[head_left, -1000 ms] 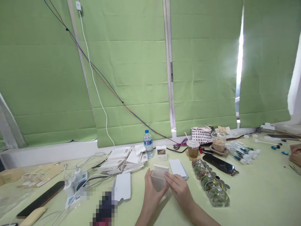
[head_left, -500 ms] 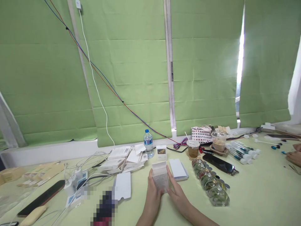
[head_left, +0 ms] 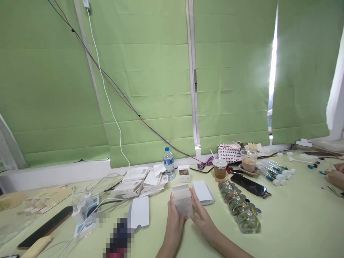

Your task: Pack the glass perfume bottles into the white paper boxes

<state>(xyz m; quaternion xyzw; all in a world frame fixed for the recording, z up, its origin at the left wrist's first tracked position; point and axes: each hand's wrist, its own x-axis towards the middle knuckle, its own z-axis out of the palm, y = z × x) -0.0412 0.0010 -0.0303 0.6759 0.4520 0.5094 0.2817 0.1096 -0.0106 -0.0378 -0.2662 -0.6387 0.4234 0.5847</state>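
Note:
A small white cardboard box (head_left: pixel 182 204) with its top flap raised stands tilted between my two hands, low in the middle of the head view. My left hand (head_left: pixel 174 212) grips its left side, thumb across the lower front. On the opposite side, my right hand (head_left: pixel 201 213) holds the box with fingers along the edge and thumb near the bottom corner. Small print covers the front face, too fine to read. Just beyond my right hand lies a stack of flat white cards or box blanks (head_left: pixel 202 192). Behind the held box stands another small white box (head_left: pixel 184 173) with a picture on it.
Left are a flat white carton (head_left: pixel 140 212), a pile of folded white boxes (head_left: pixel 139 181) and tangled cables with plugs (head_left: pixel 84 208). A water bottle (head_left: pixel 169 163) stands behind. Rightward lie clear jars (head_left: pixel 239 208), a black phone (head_left: pixel 249 185), drink cups (head_left: pixel 220 169) and another person's hand (head_left: pixel 335 175).
The view has shifted slightly. Both my hands keep hold of the box, and its front face has turned a little.

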